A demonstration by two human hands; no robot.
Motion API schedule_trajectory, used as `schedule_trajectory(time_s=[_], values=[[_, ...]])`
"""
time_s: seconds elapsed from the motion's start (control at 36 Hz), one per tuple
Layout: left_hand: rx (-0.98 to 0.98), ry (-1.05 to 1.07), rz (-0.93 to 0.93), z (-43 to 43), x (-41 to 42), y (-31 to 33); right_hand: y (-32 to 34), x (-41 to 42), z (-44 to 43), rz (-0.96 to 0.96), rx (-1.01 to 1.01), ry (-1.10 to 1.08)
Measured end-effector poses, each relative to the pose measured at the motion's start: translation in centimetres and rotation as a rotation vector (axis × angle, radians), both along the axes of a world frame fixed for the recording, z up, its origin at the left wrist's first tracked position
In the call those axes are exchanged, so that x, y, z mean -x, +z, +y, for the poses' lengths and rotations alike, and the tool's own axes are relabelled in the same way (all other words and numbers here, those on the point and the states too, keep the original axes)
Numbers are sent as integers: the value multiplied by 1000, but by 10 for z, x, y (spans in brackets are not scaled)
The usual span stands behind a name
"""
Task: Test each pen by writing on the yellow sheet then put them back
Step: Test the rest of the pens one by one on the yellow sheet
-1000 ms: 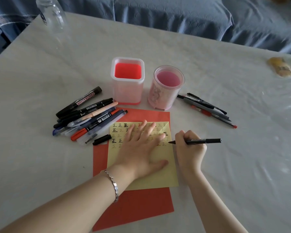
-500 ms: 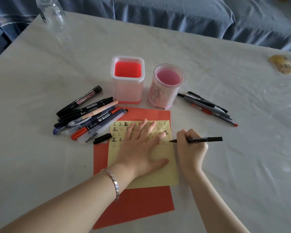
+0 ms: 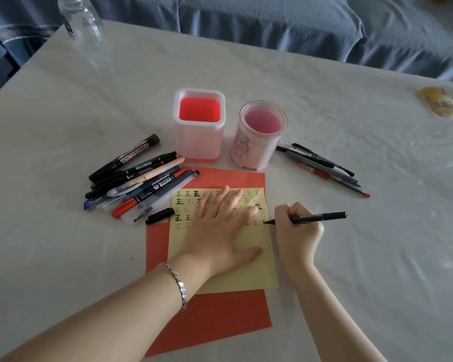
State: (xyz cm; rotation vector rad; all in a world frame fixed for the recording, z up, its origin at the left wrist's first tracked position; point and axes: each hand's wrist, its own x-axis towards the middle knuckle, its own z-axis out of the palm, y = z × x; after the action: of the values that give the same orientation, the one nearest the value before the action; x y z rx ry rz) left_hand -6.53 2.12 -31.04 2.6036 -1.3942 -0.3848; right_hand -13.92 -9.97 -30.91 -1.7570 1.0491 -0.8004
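My left hand (image 3: 220, 231) lying flat on yellow sheet (image 3: 246, 273), fingers straight, spread, pressing it down. My right hand (image 3: 297, 231) gripping black pen (image 3: 322, 216), fingers curled round barrel, tip touching sheet's right edge. Sheet lying on red paper (image 3: 215, 317). Pen pile (image 3: 141, 184) lying left of it; more pens (image 3: 324, 165) lying right of round holder (image 3: 259, 134), square holder (image 3: 199, 124) standing beside.

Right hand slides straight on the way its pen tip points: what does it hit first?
Likely the left hand, flat on the yellow paper sheet: the black felt pen in the right hand points left at its index finger, close by.
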Motion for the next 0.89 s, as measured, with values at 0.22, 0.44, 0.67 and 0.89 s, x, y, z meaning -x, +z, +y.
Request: schedule_trajectory(time_s=[0.22,0.44,0.67,0.89], values=[[3,-2,-12,0,-1,-2,-1,0,1,-4,-1,2],[5,-2,-10,0,0,-1,1,-1,0,-33,-4,13],[21,1,-8,0,1,-2,2,-1,2,-2,-18,14],[28,8,-2,0,0,-3,3,0,2,-12,-29,18]])
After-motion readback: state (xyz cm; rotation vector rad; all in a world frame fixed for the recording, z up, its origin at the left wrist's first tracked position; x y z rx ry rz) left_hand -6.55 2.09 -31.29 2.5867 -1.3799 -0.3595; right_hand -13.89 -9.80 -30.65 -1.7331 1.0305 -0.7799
